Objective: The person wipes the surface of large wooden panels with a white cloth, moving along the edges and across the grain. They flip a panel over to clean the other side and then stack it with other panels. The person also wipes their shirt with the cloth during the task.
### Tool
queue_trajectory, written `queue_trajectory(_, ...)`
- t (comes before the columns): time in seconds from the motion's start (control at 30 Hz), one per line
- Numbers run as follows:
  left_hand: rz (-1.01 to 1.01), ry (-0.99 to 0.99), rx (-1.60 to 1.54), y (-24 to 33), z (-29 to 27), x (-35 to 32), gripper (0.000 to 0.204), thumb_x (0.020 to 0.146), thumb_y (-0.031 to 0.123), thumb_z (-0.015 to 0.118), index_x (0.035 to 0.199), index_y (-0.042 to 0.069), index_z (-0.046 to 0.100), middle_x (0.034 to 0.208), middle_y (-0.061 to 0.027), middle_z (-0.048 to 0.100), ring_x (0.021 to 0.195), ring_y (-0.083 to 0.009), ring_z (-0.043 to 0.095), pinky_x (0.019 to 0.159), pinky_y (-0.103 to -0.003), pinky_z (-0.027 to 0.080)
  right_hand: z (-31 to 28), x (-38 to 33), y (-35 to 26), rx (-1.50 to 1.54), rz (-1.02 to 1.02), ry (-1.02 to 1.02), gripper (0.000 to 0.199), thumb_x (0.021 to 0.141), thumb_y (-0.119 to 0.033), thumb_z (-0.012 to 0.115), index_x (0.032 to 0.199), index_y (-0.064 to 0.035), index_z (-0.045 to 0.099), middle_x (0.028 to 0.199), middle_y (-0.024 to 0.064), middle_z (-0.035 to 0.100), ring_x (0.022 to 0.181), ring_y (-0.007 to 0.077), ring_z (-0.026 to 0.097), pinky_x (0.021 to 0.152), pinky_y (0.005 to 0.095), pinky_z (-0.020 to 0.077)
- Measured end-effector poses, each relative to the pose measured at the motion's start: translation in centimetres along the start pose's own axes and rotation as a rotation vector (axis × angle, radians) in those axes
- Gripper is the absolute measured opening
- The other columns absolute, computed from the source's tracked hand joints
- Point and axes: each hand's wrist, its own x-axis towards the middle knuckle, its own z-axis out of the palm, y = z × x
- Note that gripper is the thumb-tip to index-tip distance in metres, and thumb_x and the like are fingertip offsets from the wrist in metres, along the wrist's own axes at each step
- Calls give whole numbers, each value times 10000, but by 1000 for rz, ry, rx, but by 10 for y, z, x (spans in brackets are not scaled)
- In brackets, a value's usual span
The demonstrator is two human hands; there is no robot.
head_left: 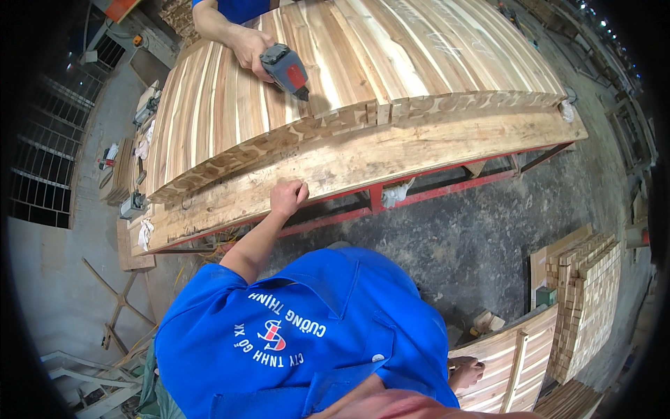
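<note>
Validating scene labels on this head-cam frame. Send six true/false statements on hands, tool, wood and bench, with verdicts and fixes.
1. A co-worker's hand holds a grey and red power tool. True.
2. The person's left hand holds a hammer. False: it is curled into a loose fist, with no tool visible in it.
3. The large striped wood slab lies on the bench. True.
4. The person's right hand rests on that same slab. False: it is low in the picture, by a second striped panel.
5. The bench's metal frame is green. False: it is red.
6. Stacked wood pieces stand toward the picture's right side. True.
</note>
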Motion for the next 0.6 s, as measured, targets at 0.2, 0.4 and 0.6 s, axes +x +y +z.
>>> queue_trajectory(0.2, 0, 11, -31, 0, 1, 0, 295, 863, 294, 598, 629, 115, 596, 615, -118, 611, 590, -315, 609, 576, -434, 479, -2, -2, 0, 27, -1, 7, 474, 925, -484, 426, 1292, -201, 528, 1377, 43, 485, 1174, 338, 516, 898, 523, 462)
queue_trajectory(0.4, 25, 32, -43, 0, -2, 0, 304, 853, 279, 608, 597, 118, 587, 598, -112, 604, 567, -312, 603, 551, -433, 475, 2, 0, 5, 4, -27, 43, 457, 922, -473, 448, 1284, -206, 528, 1355, 69, 495, 1159, 348, 522, 892, 518, 460)
queue_trajectory(0.6, 22, 57, -47, -1, -2, -3, 271, 832, 252, 620, 600, 116, 586, 602, -105, 606, 561, -305, 600, 543, -427, 476, 4, 2, 4, -8, -89, 32, 474, 925, -486, 423, 1290, -201, 524, 1339, 78, 506, 1156, 350, 523, 911, 504, 459)
